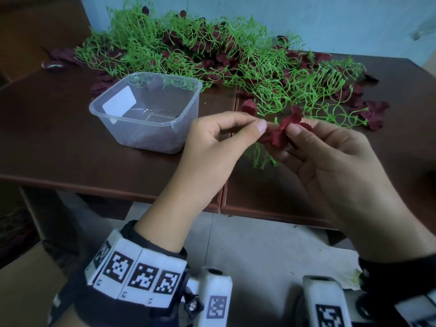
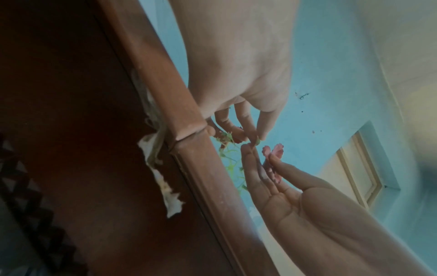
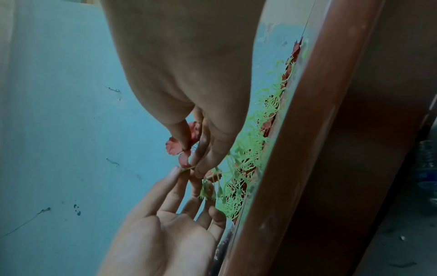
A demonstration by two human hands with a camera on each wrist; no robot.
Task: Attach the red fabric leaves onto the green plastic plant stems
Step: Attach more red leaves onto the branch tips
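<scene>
Over brown table (image 1: pixel 70 142) | blue wall (image 1: pixel 330 22); right hand (image 1: pixel 335 166) pinches leaf (image 1: pixel 282 134); left hand (image 1: pixel 212 147) pinches stem (image 3: pixel 187 168)

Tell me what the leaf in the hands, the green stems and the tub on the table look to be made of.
Red leaf: seemingly fabric, matte, crumpled with frilly edges where both hands pinch it.
Green stems: likely plastic, thin, springy curls of uniform bright green.
Tub: translucent plastic, slightly frosted; the table shows through its walls.
Table: dark brown, wood-look; laminate or veneer, unclear.

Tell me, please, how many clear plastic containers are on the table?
1. The clear plastic container stands on the brown table, left of the left hand and in front of the green stem pile. Others could be hidden outside the view.
</scene>
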